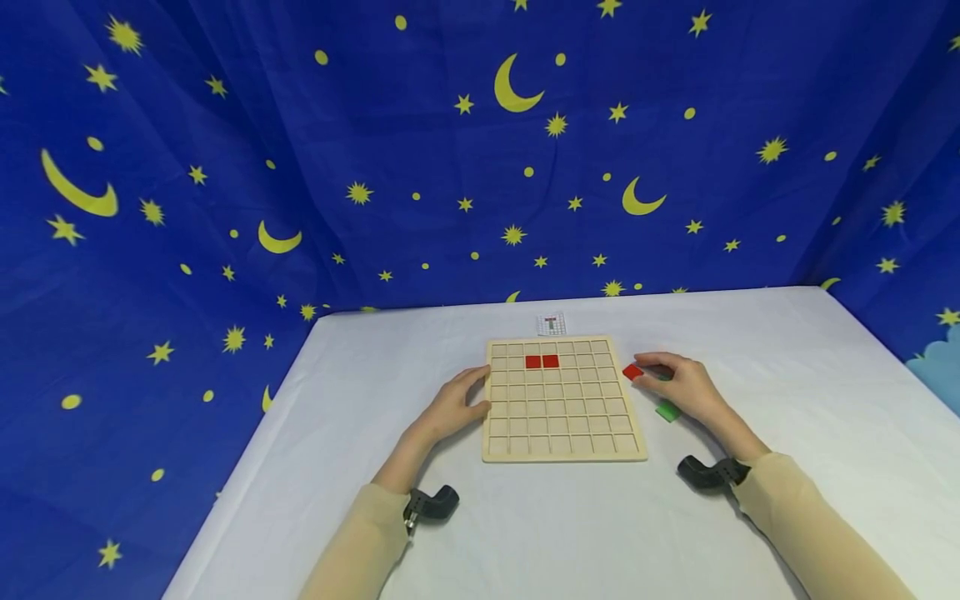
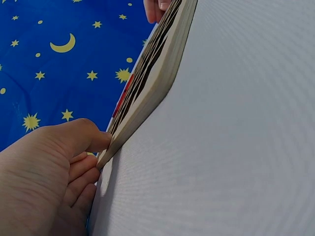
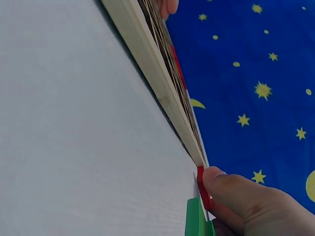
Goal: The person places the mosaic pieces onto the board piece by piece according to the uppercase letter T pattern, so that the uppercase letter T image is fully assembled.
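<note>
A square wooden grid board lies on the table, with two red square tiles side by side in its second row from the far side. My left hand rests against the board's left edge, thumb and fingers spread along it; the left wrist view shows the fingertips at the rim. Just off the board's right edge, my right hand pinches another red tile between thumb and finger. Below that hand lies a green tile, and a bit of green shows behind its fingers.
A small printed card with a grid pattern sits beyond the board's far edge. White cloth covers the table. Blue curtains with yellow stars and moons enclose the back and sides. Black wrist mounts extend from both sleeves.
</note>
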